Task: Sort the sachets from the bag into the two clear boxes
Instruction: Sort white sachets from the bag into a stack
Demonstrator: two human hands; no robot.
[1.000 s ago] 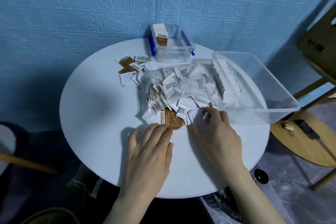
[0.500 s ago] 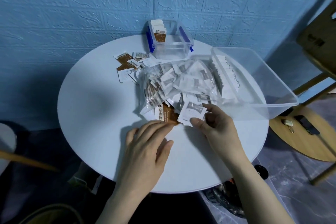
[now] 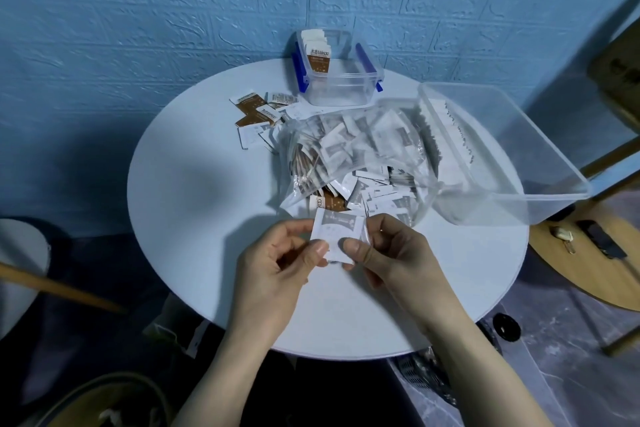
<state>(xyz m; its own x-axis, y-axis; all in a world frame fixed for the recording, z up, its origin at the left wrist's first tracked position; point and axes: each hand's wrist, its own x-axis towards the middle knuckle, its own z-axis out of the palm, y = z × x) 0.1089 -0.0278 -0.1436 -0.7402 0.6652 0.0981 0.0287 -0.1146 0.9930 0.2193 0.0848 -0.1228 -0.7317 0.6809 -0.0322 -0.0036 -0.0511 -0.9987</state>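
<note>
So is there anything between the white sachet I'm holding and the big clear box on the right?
Partly. The white sachet, pinched by the left hand and right hand, sits near the table's front edge. The open bag of sachets lies between it and the big clear box, whose near wall also stands upright, so lift over it.

A home room: beyond the hands, a blue brick-pattern foam wall (image 3: 173, 3); under them a small round white table (image 3: 194, 204); to their right, wooden furniture (image 3: 620, 80) on marble-look flooring (image 3: 571, 357).

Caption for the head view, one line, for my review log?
Both hands pinch a white sachet above the round table, near the open bag.
</note>
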